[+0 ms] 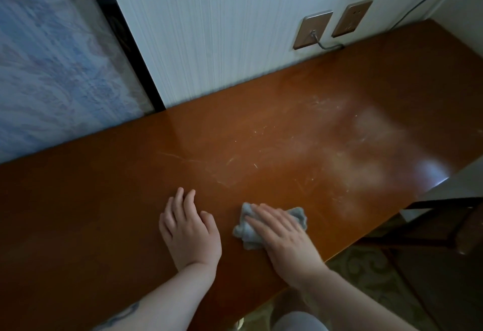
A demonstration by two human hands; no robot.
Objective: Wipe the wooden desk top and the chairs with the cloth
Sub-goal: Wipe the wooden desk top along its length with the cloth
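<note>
Head view: right hand fingers flat, pressing crumpled cloth on desk top; left hand fingers relaxed, resting beside.

Head-worn camera looks steeply down, close over the desk top.

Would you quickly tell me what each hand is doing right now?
Left hand: open, resting flat on the desk top.
Right hand: open, pressing the cloth flat.

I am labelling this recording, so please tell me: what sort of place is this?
Probably a hotel or guest room: a long wooden desk top against a papered wall, two wall plates just above it, and patterned carpet below.
</note>
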